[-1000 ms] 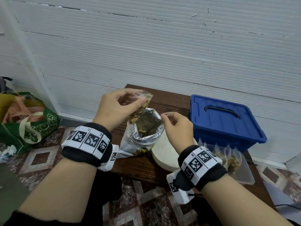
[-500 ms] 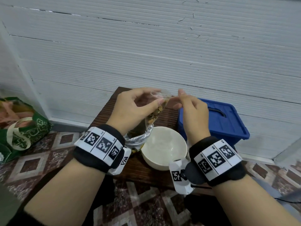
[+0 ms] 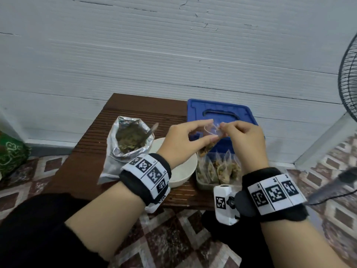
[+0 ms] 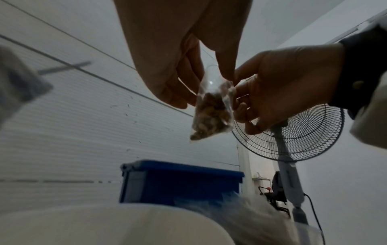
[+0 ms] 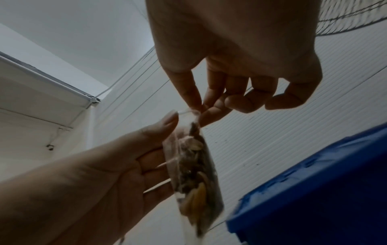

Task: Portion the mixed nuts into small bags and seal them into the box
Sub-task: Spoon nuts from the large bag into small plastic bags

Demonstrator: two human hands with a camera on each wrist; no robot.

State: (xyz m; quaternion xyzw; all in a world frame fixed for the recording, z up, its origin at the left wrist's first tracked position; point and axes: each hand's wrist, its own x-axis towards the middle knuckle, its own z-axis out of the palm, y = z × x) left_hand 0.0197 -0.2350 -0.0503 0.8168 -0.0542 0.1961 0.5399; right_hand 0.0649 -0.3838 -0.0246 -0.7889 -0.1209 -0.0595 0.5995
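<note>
Both hands, the left hand and the right hand, pinch the top of a small clear plastic bag of mixed nuts. It hangs above the brown wooden worktop, in front of the lidded blue plastic box (filled bags stand in a clear tray nearby).

Foil bag left, bowl mid, box right, on table.

Brown table with foil bag, bowl, box

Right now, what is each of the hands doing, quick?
Left hand: pinches the small bag of nuts at its top, thumb against fingers.
Right hand: pinches the same bag's top edge, other fingers curled.
</note>
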